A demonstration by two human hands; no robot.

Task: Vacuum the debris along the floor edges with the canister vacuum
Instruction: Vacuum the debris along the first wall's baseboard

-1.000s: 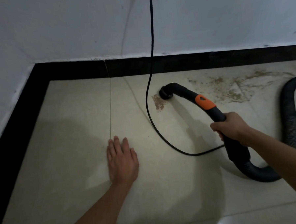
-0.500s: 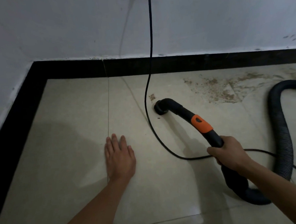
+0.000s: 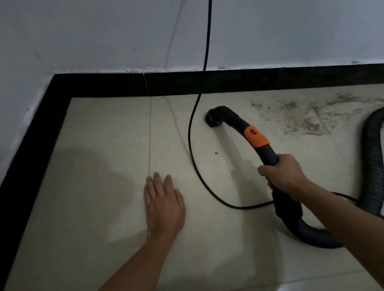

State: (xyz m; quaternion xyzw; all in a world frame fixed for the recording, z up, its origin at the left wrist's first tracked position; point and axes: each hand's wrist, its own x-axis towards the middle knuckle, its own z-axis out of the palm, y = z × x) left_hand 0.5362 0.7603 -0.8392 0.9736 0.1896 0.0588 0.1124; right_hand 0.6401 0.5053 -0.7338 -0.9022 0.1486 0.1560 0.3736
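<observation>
— Hands?
— The vacuum handle (image 3: pixel 256 139) is gripped by the right hand (image 3: pixel 281 176); the left hand (image 3: pixel 164 204) is laid flat on the floor (image 3: pixel 98 161).
— And the debris (image 3: pixel 303 117)?
— It is scattered at 3 o'clock from the nozzle (image 3: pixel 214 118), by the skirting (image 3: pixel 272 78).

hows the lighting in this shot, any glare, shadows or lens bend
Head view: dim and bluish overall; a broad soft shadow lies on the tiles beside the left hand; a bright glare patch sits at the bottom edge; the black skirting bows slightly; the debris is readable.
</observation>
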